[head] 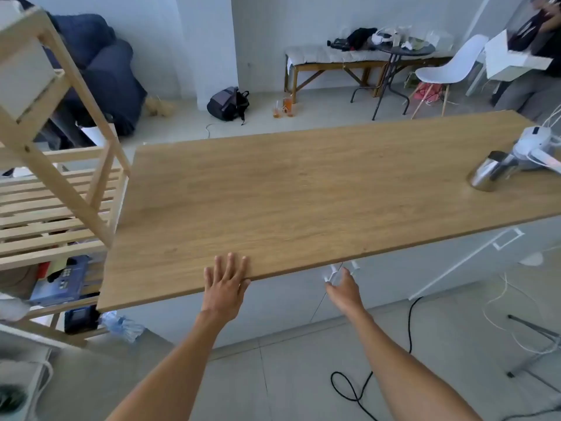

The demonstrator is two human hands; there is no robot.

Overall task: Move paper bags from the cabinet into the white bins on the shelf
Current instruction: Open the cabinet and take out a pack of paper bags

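Note:
A white cabinet (282, 302) stands under a long wooden countertop (303, 192), its doors closed. My left hand (226, 284) lies flat with fingers spread on the countertop's near edge. My right hand (344, 288) reaches below the edge to a white door handle (332, 273), with the fingers curled at it; whether they grip it I cannot tell. A wooden slatted shelf (51, 214) stands to the left of the cabinet. A white bin (21, 77) sits on its upper level, partly cut off. No paper bags are visible.
A steel jug (488, 173) and a white device (534, 145) sit at the countertop's right end. A black cable (364, 381) and a metal stand (534, 344) lie on the floor to the right. A backpack, bench, round table and chair stand beyond. Another person is at far right.

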